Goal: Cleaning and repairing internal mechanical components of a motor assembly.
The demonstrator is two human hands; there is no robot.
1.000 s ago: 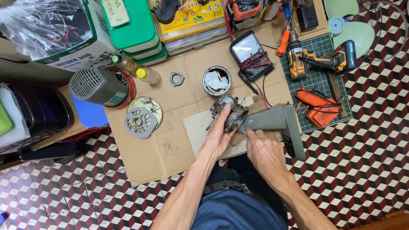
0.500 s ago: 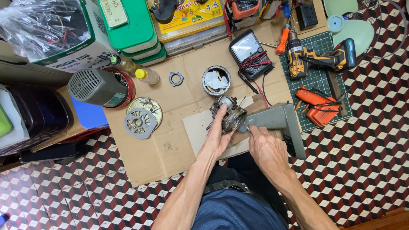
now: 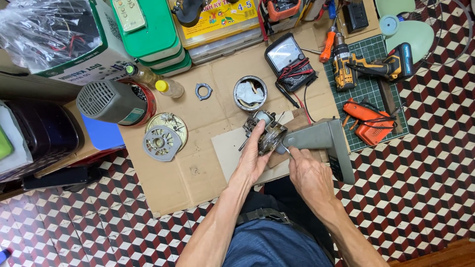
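Nearest the person, the cardboard sheet (image 3: 198, 173) ends at the checkered floor (image 3: 420, 188), with bare cardboard left of the hands. The left hand (image 3: 255, 160) grasps the small motor (image 3: 267, 133) on the cardboard, while the right hand (image 3: 309, 173), just beside it, pinches a thin tool at the motor's side against the grey housing (image 3: 324, 141). Beyond, a round tin (image 3: 250, 93) and a multimeter (image 3: 288, 59) crowd the far edge.

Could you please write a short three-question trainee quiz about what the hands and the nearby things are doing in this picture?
1. True or false: the left hand grips the motor assembly.
2. Which lies nearest the cordless drill? A) green cutting mat B) grey vented housing C) round metal tin
3. What does the right hand touch the motor with?

Key: 1 true; 2 A; 3 a thin tool, too small to identify.
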